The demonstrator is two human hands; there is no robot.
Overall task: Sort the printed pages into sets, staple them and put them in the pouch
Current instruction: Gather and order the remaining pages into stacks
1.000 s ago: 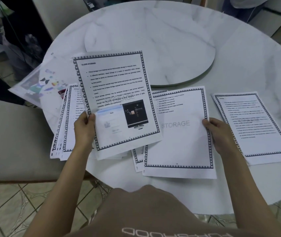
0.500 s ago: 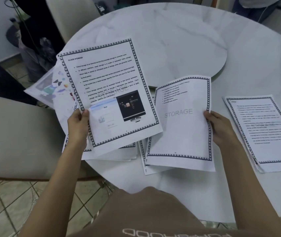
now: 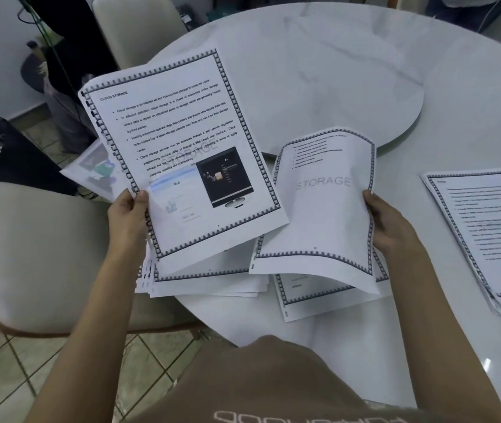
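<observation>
I am pinching the Cloud Storage page (image 3: 182, 141) by its lower-left edge in my left hand (image 3: 127, 216), thumb on top, and it is hanging clear of the table (image 3: 365, 71) with its long axis running from 5 to 11 o'clock. My right hand (image 3: 391, 222) is gripping the right edge of the STORAGE page (image 3: 319, 215), which is bowing in the air, long axis 6 to 12. The left pile (image 3: 212, 283) is lying under my left sheet and the middle pile (image 3: 313, 300) under the right one. The right pile (image 3: 484, 239) is sitting at 3 o'clock from my right hand, well apart, and the pouch (image 3: 96, 169) at 9 o'clock beyond my left sheet. I am judging each sheet belongs to the nearer hand.
</observation>
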